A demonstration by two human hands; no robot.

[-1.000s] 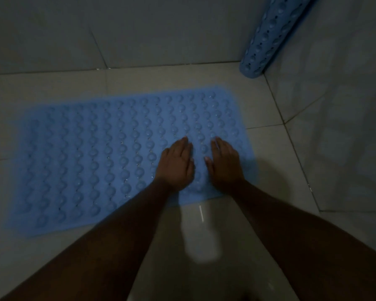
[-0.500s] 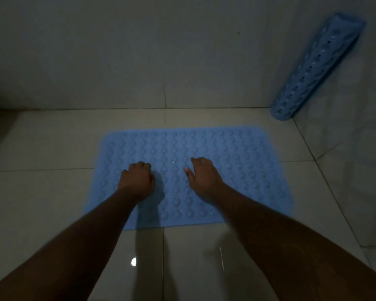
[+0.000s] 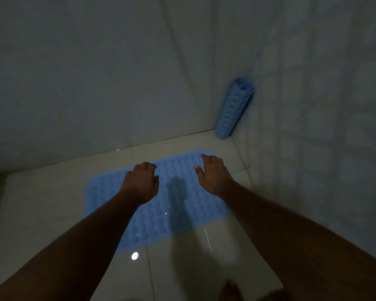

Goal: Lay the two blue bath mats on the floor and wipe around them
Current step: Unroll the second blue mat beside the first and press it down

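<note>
I am watching both bare hands hanging over the flat blue rubber bath mat with its rows of raised bumps, which is lying spread on the pale glossy tiled floor close to the corner of the room. The left hand is hovering with its fingers curled loosely under and grasping nothing; the right hand is spread, fingers released, also empty, and I cannot tell whether either palm is touching the mat. The second blue bath mat, rolled into a bumpy tube, is leaning upright in the corner where the two grey tiled walls are meeting, well apart from both hands. What I am worrying about is that roll: reached for carelessly it could tip and spring open against the wall, or land overlapping the first mat, since the bare floor between the flat mat and the corner is looking narrow. The tiles are shining with reflected light, so I am judging them slick, perhaps wet; the laid mat could skid if pushed before it is gripping. The room is dim, so edges and any puddles are reading poorly for me. No cloth for wiping is showing anywhere.
</note>
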